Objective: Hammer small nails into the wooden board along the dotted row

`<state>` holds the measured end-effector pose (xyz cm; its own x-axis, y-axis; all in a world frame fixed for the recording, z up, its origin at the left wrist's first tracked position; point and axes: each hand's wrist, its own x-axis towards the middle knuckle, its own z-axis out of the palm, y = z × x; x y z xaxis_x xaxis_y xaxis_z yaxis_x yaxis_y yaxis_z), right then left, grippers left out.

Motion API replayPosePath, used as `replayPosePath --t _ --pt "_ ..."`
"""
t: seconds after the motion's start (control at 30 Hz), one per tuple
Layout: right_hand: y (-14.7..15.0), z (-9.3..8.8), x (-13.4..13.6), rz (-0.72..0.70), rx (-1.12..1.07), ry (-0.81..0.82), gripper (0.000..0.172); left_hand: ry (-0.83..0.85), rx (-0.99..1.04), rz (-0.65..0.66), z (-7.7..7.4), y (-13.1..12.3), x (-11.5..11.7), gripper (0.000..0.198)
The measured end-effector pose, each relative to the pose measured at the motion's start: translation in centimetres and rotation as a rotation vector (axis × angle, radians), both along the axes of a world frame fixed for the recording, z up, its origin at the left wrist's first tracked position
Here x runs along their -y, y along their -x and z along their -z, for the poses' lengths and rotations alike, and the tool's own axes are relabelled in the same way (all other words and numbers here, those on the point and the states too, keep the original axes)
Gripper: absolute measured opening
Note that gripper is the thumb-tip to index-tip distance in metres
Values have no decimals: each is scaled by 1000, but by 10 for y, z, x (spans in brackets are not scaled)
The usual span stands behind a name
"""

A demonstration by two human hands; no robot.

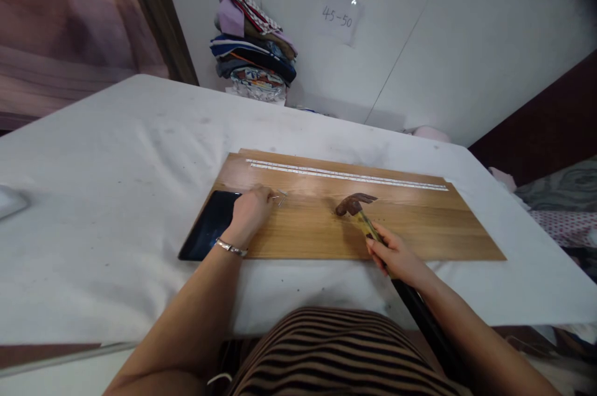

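My left grip (pixel 249 212) is pinched closed on a thin nail (pixel 280 197), fingertips down on the wooden board (pixel 420 228) just past the dark tablet (pixel 209 231), I'd say to steady it. And my right grip (pixel 396 256) is clamped round the hammer (pixel 357 206) handle, choked up for control. Hammer sits low over the board's middle, long axis diagonal, head pointing away-left toward the nail, handle back at me

Far corner: we see a stack of folded cloths (pixel 254 48) in many colours against the white wall.
Wall: two taped notes; the lower note (pixel 336 17) reads "45-50".
Table: a white cover (pixel 93 197), lightly speckled.
Right edge: patterned fabrics (pixel 564 209) beside the table.
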<state>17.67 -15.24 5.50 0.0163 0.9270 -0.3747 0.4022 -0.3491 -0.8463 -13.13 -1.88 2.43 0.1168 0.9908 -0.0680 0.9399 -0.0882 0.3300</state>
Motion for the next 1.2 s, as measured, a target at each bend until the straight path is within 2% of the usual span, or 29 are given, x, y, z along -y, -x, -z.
replayPosePath --t 0.2,0.3,0.4,0.53,0.67,0.8,0.93,1.2 --pt "-4 -3 1 37 -14 -26 42 -63 61 -81 1 -2 0 38" --pt "-6 -6 1 37 -12 -37 41 -82 91 -63 0 -4 2 34" --pt "-6 -8 2 6 0 -24 37 -97 121 50 0 -8 4 30" --pt "-3 -6 3 -1 4 1 40 -46 108 246 2 -15 8 22" --pt "-1 -3 1 -8 -12 2 44 -8 54 332 9 -19 8 18" --pt "-1 -2 0 -11 -15 9 45 -15 30 272 12 -18 6 21" --pt "-2 -5 -1 -13 -11 -19 40 -20 6 178 8 -17 6 26" --pt "-3 -14 0 8 3 -50 30 -71 41 117 3 -17 8 30"
